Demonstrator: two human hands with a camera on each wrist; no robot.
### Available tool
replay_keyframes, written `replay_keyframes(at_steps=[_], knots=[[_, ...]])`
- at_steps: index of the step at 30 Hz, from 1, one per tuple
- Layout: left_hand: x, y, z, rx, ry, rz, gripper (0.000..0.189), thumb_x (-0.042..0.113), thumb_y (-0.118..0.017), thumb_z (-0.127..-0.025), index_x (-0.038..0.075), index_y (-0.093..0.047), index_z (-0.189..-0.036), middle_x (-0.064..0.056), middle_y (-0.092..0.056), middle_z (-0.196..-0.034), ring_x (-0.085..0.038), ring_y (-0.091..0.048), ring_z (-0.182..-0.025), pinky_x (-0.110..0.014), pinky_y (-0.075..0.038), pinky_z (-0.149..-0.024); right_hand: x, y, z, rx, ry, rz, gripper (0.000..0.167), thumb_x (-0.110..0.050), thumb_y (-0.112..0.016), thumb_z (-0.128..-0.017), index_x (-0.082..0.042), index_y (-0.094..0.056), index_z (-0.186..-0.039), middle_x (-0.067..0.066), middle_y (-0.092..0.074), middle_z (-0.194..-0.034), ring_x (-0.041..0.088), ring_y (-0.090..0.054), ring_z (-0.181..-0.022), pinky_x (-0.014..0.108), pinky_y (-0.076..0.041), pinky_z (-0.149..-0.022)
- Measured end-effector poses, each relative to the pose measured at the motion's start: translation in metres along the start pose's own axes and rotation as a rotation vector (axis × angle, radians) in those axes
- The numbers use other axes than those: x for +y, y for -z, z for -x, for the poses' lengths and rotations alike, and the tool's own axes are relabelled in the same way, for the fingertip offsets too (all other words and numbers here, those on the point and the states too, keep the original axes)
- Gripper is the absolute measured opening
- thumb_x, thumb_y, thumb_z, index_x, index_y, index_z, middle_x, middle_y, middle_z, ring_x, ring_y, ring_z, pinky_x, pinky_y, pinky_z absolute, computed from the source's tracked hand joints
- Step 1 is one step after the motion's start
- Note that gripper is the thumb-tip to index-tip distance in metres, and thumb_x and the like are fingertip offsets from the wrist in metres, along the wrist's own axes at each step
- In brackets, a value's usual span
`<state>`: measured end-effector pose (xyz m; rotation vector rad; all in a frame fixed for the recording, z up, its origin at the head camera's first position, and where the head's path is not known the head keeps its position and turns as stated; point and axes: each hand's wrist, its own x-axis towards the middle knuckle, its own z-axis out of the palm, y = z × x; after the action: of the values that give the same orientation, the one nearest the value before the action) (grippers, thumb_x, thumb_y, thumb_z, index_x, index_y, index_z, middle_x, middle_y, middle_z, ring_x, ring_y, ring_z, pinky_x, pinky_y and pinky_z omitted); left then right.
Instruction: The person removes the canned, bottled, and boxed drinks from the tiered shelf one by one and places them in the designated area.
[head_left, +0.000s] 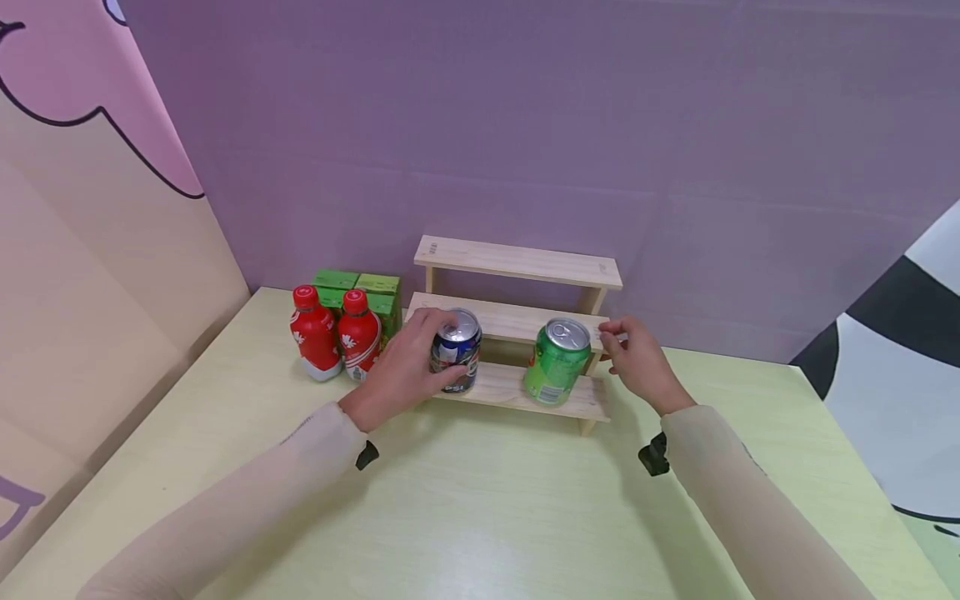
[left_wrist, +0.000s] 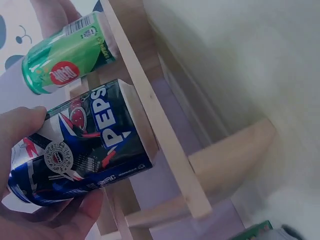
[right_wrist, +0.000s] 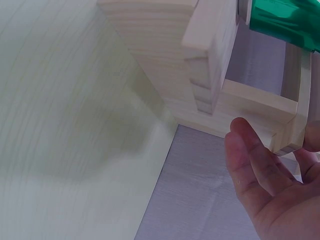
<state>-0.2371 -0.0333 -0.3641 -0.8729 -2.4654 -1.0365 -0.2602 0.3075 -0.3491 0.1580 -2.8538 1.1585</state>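
Note:
My left hand [head_left: 405, 358] grips a dark blue Pepsi can [head_left: 463, 354] at the left part of the bottom step of a three-tier wooden shelf [head_left: 517, 258]. In the left wrist view the can's base [left_wrist: 137, 117] is at the step's board, thumb and fingers round its sides. A green soda can [head_left: 557, 367] stands upright on the same step, to the right. My right hand [head_left: 637, 367] pinches the right end of the middle step; in the right wrist view its fingers [right_wrist: 250, 165] curl beneath that board end, with the thumb partly cut off by the frame.
Two red bottles [head_left: 360, 333] with white bases stand left of the shelf, close to my left hand. Behind them are several green boxes [head_left: 378, 283]. A purple backdrop [head_left: 525, 125] rises behind the shelf on the pale table [head_left: 480, 517].

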Motion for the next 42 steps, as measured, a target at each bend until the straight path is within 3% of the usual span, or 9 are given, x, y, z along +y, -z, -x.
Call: replay_keyframes(at_steps=[11, 20, 25, 33, 42], knots=[[0.0, 0.05, 0.044, 0.035, 0.071, -0.047, 0.065, 0.022, -0.083, -0.072, 0.01, -0.045, -0.124, -0.007, -0.047, -0.12, -0.021, -0.049, -0.11, -0.038, -0.055, -0.073, 0.004, -0.001, -0.001, 0.007, 0.018, 0.005, 0.028, -0.013, -0.039, -0.102, 0.006, -0.044, -0.122, 0.023, -0.049, -0.117, 0.036, -0.061, -0.094, 0.043, -0.053, -0.072], [-0.019, 0.08, 0.081, 0.026, 0.198, -0.114, 0.064, 0.015, -0.085, -0.07, 0.01, -0.044, -0.12, -0.013, -0.046, -0.114, -0.032, -0.055, -0.102, -0.041, -0.056, -0.067, 0.002, -0.002, -0.001, -0.001, 0.003, 0.01, 0.029, -0.013, -0.039, -0.103, 0.006, -0.042, -0.124, 0.023, -0.048, -0.118, 0.037, -0.061, -0.097, 0.043, -0.053, -0.074], [-0.031, 0.087, 0.094, 0.0, 0.295, -0.131, 0.061, 0.012, -0.083, -0.071, 0.01, -0.043, -0.117, -0.017, -0.045, -0.112, -0.037, -0.055, -0.101, -0.044, -0.056, -0.066, 0.001, -0.002, -0.001, 0.002, 0.013, 0.008, 0.029, -0.012, -0.039, -0.102, 0.007, -0.042, -0.124, 0.024, -0.048, -0.118, 0.038, -0.061, -0.096, 0.042, -0.053, -0.072], [-0.053, 0.09, 0.105, 0.011, 0.395, -0.189, 0.058, 0.013, -0.081, -0.074, 0.01, -0.043, -0.117, -0.022, -0.045, -0.111, -0.041, -0.055, -0.097, -0.05, -0.054, -0.068, 0.002, -0.004, -0.001, 0.001, 0.001, 0.001, 0.028, -0.012, -0.039, -0.102, 0.007, -0.042, -0.123, 0.024, -0.048, -0.118, 0.037, -0.061, -0.095, 0.042, -0.053, -0.073], [-0.064, 0.094, 0.104, 0.042, 0.406, -0.203, 0.058, 0.012, -0.08, -0.074, 0.008, -0.041, -0.117, -0.024, -0.044, -0.109, -0.044, -0.055, -0.093, -0.052, -0.054, -0.066, 0.003, -0.004, -0.002, 0.011, 0.015, -0.009, 0.027, -0.01, -0.039, -0.102, 0.007, -0.043, -0.123, 0.024, -0.048, -0.117, 0.036, -0.061, -0.094, 0.043, -0.053, -0.072]])
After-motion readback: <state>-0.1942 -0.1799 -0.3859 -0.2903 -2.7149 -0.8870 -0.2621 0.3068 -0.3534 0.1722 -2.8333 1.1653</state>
